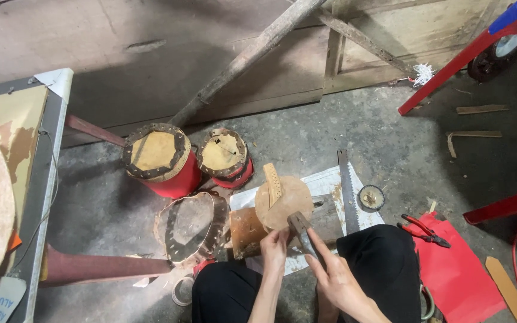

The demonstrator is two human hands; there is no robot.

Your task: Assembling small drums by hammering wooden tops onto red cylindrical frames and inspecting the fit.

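Observation:
My left hand (274, 249) grips the lower edge of a round tan hide disc (288, 200) that rests on a wooden block (248, 230). A thin wooden strip (273, 182) lies across the top of the disc. My right hand (336, 280) holds a metal tool with a flat head (300, 226), its head touching the disc's lower edge. My knees in black trousers frame both hands.
Two red drums with hide tops (160, 158) (225, 157) stand behind the block. A loose hide ring (191, 226) lies at left. A hand saw (348, 188), a tape roll (371, 197), red pliers (424, 230) on a red sheet (457, 272) lie at right. Table edge (46, 179) at left.

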